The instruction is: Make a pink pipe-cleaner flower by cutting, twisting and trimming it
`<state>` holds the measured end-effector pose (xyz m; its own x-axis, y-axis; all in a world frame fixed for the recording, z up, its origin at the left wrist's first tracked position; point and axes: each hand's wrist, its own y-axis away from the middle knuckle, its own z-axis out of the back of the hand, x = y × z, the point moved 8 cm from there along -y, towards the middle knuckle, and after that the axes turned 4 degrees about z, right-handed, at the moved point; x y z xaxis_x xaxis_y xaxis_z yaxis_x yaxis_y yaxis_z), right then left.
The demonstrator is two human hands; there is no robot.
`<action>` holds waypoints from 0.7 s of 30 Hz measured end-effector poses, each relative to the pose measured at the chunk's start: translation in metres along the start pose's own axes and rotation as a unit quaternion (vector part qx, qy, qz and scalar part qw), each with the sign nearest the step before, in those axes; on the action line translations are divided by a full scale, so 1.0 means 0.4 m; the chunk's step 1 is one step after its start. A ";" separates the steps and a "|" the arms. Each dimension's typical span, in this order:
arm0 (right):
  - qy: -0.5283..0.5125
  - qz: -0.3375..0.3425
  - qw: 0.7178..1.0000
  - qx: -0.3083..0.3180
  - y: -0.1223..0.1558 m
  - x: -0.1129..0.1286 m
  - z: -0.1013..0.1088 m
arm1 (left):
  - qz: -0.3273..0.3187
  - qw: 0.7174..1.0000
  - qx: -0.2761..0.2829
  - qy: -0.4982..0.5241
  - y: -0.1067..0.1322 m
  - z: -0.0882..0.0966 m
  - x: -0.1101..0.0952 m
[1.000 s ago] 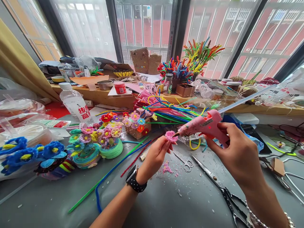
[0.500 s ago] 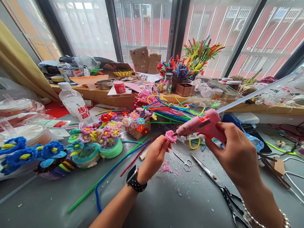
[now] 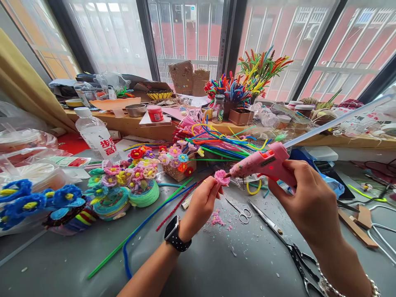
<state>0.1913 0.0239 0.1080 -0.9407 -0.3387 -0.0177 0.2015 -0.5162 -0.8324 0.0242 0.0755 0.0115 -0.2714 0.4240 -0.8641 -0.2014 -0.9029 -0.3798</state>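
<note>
Between the fingertips of my left hand (image 3: 202, 198) is a small pink fuzzy flower (image 3: 221, 177), raised above the table. My right hand (image 3: 312, 198) grips a pink hot glue gun (image 3: 262, 162) by its handle, a long translucent glue stick (image 3: 334, 123) jutting from its back. The gun's nozzle meets the flower's right side; whether glue is flowing I cannot see. Below the hands lie small scissors (image 3: 242, 212), large black-handled scissors (image 3: 280, 232) and a pile of pink fuzz (image 3: 217, 218).
Pipe-cleaner flower pots (image 3: 144, 193) and blue flowers (image 3: 66, 196) stand on the left, before a water bottle (image 3: 95, 136). Green and blue pipe cleaners (image 3: 123, 243) cross the table at left. A bundle of pipe cleaners (image 3: 213, 138) lies behind my hands, against the cluttered sill (image 3: 123, 119).
Almost nothing differs. The glue gun's back end has shifted very slightly to the right, while its nozzle stays at the pink flower in my left hand.
</note>
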 end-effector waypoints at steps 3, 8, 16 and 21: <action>0.001 0.008 1.000 -0.001 -0.001 0.003 0.000 | 0.001 1.000 -0.004 -0.009 0.001 0.003 0.001; 0.005 0.016 1.000 -0.002 -0.003 0.008 -0.003 | -0.006 0.999 -0.015 -0.031 0.001 0.008 -0.006; 0.010 0.005 1.000 0.008 0.005 0.003 -0.014 | -0.010 0.999 -0.020 -0.046 -0.002 0.011 -0.009; 0.022 -0.005 1.000 -0.001 0.002 -0.007 -0.005 | 0.003 0.999 -0.009 -0.035 0.000 0.005 0.000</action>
<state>0.1936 0.0260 0.1064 -0.9539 -0.2982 -0.0347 0.1922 -0.5179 -0.8336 0.0225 0.0758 0.0120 -0.3381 0.4226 -0.8409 -0.1839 -0.9060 -0.3813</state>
